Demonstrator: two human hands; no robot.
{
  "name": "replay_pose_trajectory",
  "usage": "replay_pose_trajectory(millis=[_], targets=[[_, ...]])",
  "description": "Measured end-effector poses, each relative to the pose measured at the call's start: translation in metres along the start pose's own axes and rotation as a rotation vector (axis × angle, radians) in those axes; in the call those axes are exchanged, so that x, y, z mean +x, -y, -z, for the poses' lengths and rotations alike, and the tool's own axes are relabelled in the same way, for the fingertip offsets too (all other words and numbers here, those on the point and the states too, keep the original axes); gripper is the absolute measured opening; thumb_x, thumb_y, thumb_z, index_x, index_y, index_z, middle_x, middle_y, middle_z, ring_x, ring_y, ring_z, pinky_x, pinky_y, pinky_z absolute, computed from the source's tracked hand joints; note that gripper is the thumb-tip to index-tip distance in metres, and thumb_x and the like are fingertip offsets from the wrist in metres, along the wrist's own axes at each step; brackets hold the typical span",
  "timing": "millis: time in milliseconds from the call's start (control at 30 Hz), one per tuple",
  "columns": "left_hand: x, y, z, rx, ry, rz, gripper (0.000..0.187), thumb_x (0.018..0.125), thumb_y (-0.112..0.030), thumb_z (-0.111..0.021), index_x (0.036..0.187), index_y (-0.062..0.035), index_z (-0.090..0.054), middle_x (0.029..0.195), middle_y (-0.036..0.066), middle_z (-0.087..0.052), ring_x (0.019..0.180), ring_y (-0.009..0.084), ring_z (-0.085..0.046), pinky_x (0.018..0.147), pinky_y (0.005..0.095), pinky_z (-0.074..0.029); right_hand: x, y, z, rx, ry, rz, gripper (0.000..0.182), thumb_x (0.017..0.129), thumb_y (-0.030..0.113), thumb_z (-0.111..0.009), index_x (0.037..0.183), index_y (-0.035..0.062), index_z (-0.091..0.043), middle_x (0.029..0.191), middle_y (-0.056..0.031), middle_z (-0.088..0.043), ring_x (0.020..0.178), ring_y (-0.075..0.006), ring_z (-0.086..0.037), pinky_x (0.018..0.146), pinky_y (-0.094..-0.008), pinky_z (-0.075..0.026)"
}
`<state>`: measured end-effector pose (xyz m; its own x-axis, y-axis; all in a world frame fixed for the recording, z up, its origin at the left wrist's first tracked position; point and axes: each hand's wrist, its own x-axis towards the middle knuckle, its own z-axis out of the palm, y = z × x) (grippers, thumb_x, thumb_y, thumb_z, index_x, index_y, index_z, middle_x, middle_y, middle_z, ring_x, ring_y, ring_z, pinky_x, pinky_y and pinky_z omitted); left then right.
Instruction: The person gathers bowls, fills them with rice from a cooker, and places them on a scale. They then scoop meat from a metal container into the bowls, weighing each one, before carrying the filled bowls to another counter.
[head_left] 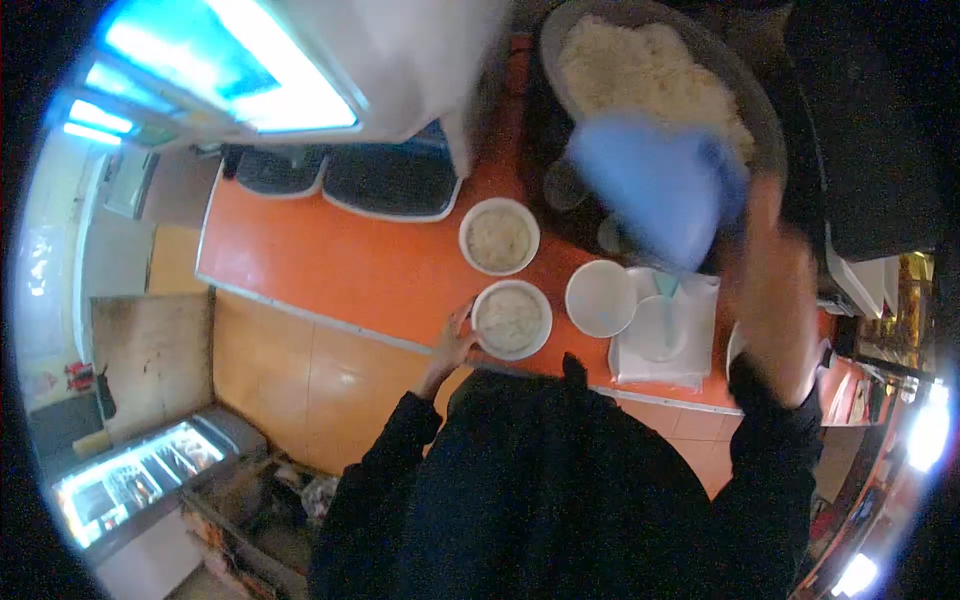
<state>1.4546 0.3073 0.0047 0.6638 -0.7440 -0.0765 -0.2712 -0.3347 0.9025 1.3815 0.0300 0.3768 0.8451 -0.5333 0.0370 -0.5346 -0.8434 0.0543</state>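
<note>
My left hand touches the left side of a white bowl filled with what looks like rice. A second filled white bowl stands just beyond it on the orange counter. My right hand is smeared by motion at the right, beside a blurred blue scoop-like object; its fingers and grip cannot be made out. Behind the blue object is a large round container of white rice.
An empty white bowl stands beside clear plastic sheets or bags. Dark trays lie at the back left under a bright glass case. A dark object stands at the right.
</note>
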Motion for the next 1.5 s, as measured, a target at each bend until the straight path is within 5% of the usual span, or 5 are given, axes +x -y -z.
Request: replay_pose_trajectory(millis=[133, 333, 733, 1167, 1500], targets=[[0.033, -0.066, 0.03, 0.31, -0.187, -0.051, 0.048, 0.07, -0.007, -0.054, 0.115, -0.0016, -0.037, 0.109, 0.016, -0.043, 0.1, 0.0305, -0.044, 0.084, 0.0351, -0.036, 0.107, -0.067, -0.019, -0.145, -0.251, 0.084, 0.037, 0.074, 0.006, -0.046, 0.108, 0.0, -0.033, 0.082, -0.0247, -0.054, 0.071, -0.0388, -0.055, 0.059, -0.0449, -0.044], [0.08, -0.142, 0.019, -0.312, 0.013, -0.058, 0.045, 0.074, -0.006, -0.052, 0.115, -0.0023, -0.036, 0.109, 0.015, -0.042, 0.098, 0.0242, -0.046, 0.084, 0.0347, -0.037, 0.186, -0.102, -0.1, -0.126, -0.31, 0.219, 0.022, 0.079, 0.008, -0.036, 0.098, -0.0028, -0.037, 0.081, -0.0233, -0.054, 0.075, -0.0362, -0.055, 0.061, -0.0432, -0.044], [0.143, -0.212, -0.009, -0.253, -0.08, -0.448, 0.076, 0.068, -0.012, -0.059, 0.128, -0.0019, -0.013, 0.133, 0.02, -0.009, 0.122, 0.0318, -0.018, 0.098, 0.0366, -0.018, 0.163, -0.069, -0.142, 0.114, 0.072, 0.14, 0.024, 0.075, 0.006, -0.042, 0.097, -0.0026, -0.039, 0.081, -0.0222, -0.054, 0.078, -0.0362, -0.054, 0.066, -0.0449, -0.043], [0.137, -0.228, -0.014, -0.106, -0.091, -0.455, 0.092, 0.062, -0.015, -0.064, 0.13, -0.0046, -0.002, 0.134, 0.021, 0.001, 0.119, 0.0361, -0.021, 0.089, 0.0367, -0.035, 0.14, -0.037, -0.111, 0.105, 0.312, 0.279, 0.036, 0.066, 0.004, -0.052, 0.098, -0.0061, -0.039, 0.084, -0.0242, -0.054, 0.082, -0.0346, -0.055, 0.062, -0.042, -0.044], [0.139, -0.232, -0.006, 0.068, -0.071, -0.375, 0.095, 0.058, -0.021, -0.066, 0.129, -0.0038, -0.006, 0.134, 0.021, 0.0, 0.106, 0.0394, -0.039, 0.072, 0.0358, -0.047, 0.159, -0.054, -0.091, 0.19, 0.778, 0.336, 0.029, 0.065, 0.006, -0.051, 0.088, -0.0078, -0.042, 0.05, -0.0114, -0.051, 0.046, -0.0231, -0.053, 0.043, -0.0336, -0.042]])
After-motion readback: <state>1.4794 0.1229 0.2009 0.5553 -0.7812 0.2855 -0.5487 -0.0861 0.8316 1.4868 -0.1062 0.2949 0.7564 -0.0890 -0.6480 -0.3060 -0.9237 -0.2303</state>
